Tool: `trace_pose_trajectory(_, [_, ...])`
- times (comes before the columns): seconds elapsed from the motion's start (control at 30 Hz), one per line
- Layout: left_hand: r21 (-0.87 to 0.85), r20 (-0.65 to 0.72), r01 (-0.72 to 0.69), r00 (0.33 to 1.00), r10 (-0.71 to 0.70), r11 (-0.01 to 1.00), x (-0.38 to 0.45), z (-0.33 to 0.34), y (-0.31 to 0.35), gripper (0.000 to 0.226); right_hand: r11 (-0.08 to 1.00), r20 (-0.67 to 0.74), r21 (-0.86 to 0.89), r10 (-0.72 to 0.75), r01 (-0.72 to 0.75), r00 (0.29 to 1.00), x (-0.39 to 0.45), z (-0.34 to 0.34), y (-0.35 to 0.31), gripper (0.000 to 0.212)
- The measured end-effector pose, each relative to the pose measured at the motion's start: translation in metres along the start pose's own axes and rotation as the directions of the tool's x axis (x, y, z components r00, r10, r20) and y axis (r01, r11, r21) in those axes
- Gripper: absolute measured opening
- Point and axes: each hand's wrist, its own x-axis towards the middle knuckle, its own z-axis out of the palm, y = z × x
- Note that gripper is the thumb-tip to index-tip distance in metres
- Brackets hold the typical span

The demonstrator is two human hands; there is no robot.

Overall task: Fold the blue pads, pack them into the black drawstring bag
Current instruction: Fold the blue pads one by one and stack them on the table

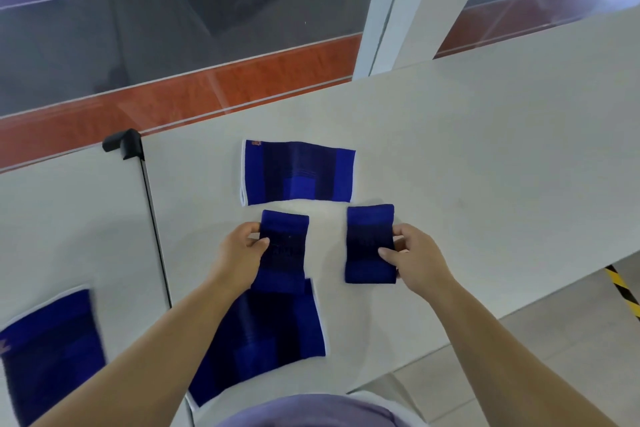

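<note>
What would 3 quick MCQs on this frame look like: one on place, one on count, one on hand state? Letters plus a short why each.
1. Where does the far large pad lie?
A. beyond the two small pads
B. under the left forearm
C. on the floor

2. How many blue pads are in view?
A. three
B. five
C. seven

3. What is the right hand doing?
A. resting flat on the table
B. gripping the right small pad
C. holding a bag

Key: 1 A, it sits past both small pads on the tabletop. 2 B, three large and two small show. 3 B, thumb and fingers pinch its right edge; the left hand grips the left small pad likewise.
</note>
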Motion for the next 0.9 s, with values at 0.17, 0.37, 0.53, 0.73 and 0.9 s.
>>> trace_pose_trajectory(0.17, [-0.088,0.012,0.075,0.997,-0.075,0.993,-0.002,-0.003,-0.001,0.022,0.971,0.169,0.239,-0.058,0.016,0.984,-0.013,0.013,-0.023,0.021])
trace_pose_trajectory(0.37, [-0.354,0.093,0.178,0.984,-0.155,0.918,-0.011,-0.006,0.005,0.034,0.975,0.320,0.217,-0.108,0.038,0.941,-0.009,0.062,-0.045,0.022])
trace_pose_trajectory(0.53, [-0.325,0.112,0.133,0.988,-0.101,0.936,-0.014,-0.009,0.001,0.015,0.992,0.326,0.111,-0.087,0.054,0.941,-0.003,0.092,-0.051,0.013])
trace_pose_trajectory(0.73, [-0.243,0.099,0.076,0.994,-0.053,0.967,-0.018,-0.012,-0.002,0.025,0.988,0.250,-0.143,-0.023,0.061,0.968,0.005,0.100,-0.043,0.023])
trace_pose_trajectory(0.9, [-0.230,0.133,0.034,0.991,-0.003,0.973,-0.020,-0.018,0.003,0.026,0.996,0.255,-0.085,-0.003,0.026,0.967,0.006,0.097,-0.050,0.034])
